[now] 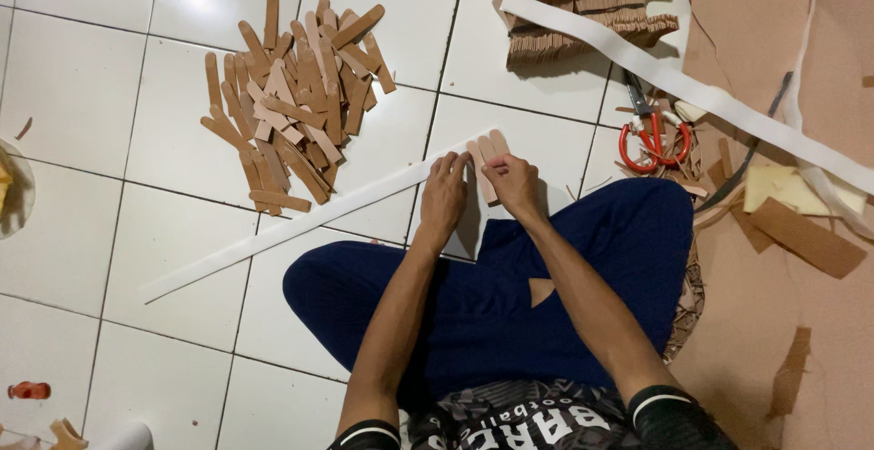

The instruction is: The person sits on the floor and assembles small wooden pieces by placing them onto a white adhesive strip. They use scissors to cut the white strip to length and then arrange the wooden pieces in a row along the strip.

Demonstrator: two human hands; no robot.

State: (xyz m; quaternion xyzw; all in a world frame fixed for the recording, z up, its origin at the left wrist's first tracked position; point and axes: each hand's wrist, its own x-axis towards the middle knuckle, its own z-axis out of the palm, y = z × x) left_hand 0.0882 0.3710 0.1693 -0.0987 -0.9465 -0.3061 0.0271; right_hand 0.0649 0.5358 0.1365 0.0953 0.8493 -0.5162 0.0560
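Tan strips [489, 161] of leather-like material, three or so side by side, lay on the near end of a long white band [300, 221] that ran slantwise across the white tiled floor [91, 95], just beyond the knees of a seated person in dark blue trousers [510, 295]. Seen from the head camera, the left hand [443, 200] rested palm down with its fingers together, pressing on the band beside the strips. The right hand [513, 183] was curled narrow, its fingertips pinching the nearest strip. Further off to the left, a loose pile of similar strips [296, 104] lay heaped on the tiles, well apart from the hands. At the top, a stack of folded brown pieces [583, 9] sat under a second white band [692, 95]. Red-handled scissors [651, 136] lay to the right, near scraps and brown sheet material [774, 304].
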